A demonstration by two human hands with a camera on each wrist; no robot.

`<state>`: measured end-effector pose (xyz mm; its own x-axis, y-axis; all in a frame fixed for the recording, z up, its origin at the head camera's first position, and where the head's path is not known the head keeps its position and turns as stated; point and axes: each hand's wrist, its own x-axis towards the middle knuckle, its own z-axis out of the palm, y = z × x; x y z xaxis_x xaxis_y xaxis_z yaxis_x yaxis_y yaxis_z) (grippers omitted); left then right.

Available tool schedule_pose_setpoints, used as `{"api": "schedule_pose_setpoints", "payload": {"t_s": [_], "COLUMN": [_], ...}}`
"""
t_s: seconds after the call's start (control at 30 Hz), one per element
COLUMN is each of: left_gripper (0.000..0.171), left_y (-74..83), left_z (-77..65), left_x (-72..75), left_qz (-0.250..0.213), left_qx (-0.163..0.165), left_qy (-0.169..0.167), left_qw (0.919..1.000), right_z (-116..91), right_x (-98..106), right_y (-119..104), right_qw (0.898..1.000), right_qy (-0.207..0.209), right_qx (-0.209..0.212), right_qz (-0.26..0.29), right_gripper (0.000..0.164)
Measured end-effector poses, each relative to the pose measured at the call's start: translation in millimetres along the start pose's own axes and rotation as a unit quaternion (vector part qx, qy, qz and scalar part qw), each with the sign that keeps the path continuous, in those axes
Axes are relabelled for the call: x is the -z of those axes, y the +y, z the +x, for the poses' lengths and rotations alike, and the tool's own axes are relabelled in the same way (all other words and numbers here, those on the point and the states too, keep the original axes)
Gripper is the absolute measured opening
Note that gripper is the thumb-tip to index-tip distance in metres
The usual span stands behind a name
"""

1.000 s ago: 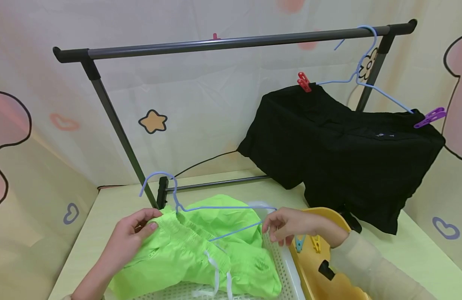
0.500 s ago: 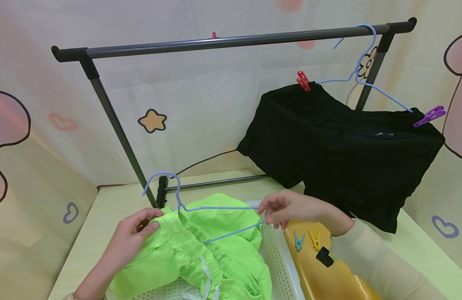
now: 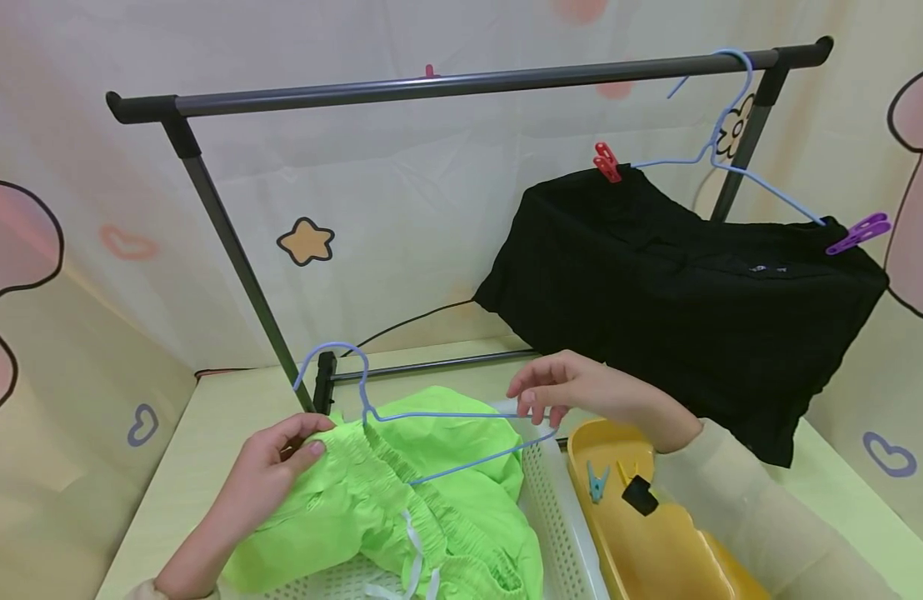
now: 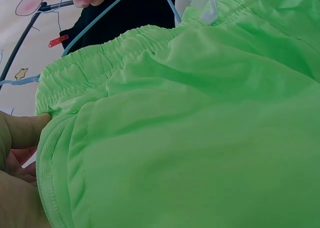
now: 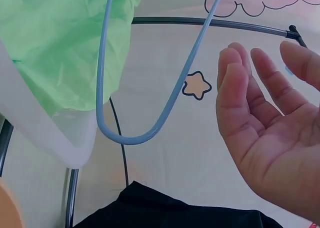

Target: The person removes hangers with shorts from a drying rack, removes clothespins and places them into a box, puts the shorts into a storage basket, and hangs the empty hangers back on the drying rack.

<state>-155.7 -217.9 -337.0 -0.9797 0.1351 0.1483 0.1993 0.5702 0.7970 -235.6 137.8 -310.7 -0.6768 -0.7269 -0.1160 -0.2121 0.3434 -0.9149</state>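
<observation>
Lime green shorts [image 3: 319,517] with an elastic waistband and white drawstring lie bunched over a white basket [image 3: 562,533]. My left hand [image 3: 266,471] pinches the waistband at its left corner, near a blue hanger [image 3: 469,463] whose left part sits inside the waistband. Its hook rises above the cloth, and its right end sticks out past the shorts. My right hand [image 3: 574,387] hovers by that end. In the right wrist view, the fingers of the right hand [image 5: 270,123] are loosely bent, apart from the hanger [image 5: 127,139], and hold nothing.
Black shorts [image 3: 679,308] hang from the rack bar [image 3: 431,89] on another blue hanger, with red [image 3: 606,162] and purple [image 3: 859,233] clothespins. A yellow tray [image 3: 634,550] beside the basket holds a teal clothespin [image 3: 597,482], a partly hidden yellow one and something black.
My right hand has let go of the hanger's right end and moved slightly up and left. The hanger has shifted a little right. My left hand keeps its pinch on the waistband.
</observation>
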Motion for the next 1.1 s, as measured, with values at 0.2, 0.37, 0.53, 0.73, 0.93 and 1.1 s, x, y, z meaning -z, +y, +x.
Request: {"api": "schedule_pose_setpoints", "payload": {"t_s": [0.2, 0.37, 0.53, 0.73, 0.93, 1.1], "left_gripper": [0.02, 0.019, 0.018, 0.018, 0.018, 0.018], "left_y": [1.2, 2.0, 3.4, 6.6, 10.3, 11.0], "left_z": [0.7, 2.3, 3.8, 4.3, 5.1, 6.5], "left_x": [-1.5, -3.5, -5.0, -6.2, -7.2, -8.0], "left_qz": [-0.008, -0.017, -0.019, -0.021, -0.024, -0.028], "left_qx": [-0.002, -0.019, -0.023, -0.022, -0.029, -0.032], "left_qy": [0.001, 0.002, 0.0, -0.004, -0.003, -0.004], "left_qw": [1.0, 0.9997, 0.9996, 0.9995, 0.9993, 0.9991], "right_z": [8, 16, 24, 31, 37, 38], "right_x": [1, 1, -2, -6, -10, -13], "right_y": [-1, 0, 2, 4, 6, 4], "right_qw": [1.0, 1.0, 1.0, 1.0, 0.999, 0.998], "right_qy": [0.011, 0.021, 0.016, -0.009, -0.035, -0.051], "right_qx": [0.016, 0.018, 0.015, 0.0, -0.006, 0.008], "right_qz": [0.012, 0.014, 0.021, 0.025, 0.03, 0.038], "right_gripper": [0.029, 0.032, 0.034, 0.031, 0.031, 0.031]}}
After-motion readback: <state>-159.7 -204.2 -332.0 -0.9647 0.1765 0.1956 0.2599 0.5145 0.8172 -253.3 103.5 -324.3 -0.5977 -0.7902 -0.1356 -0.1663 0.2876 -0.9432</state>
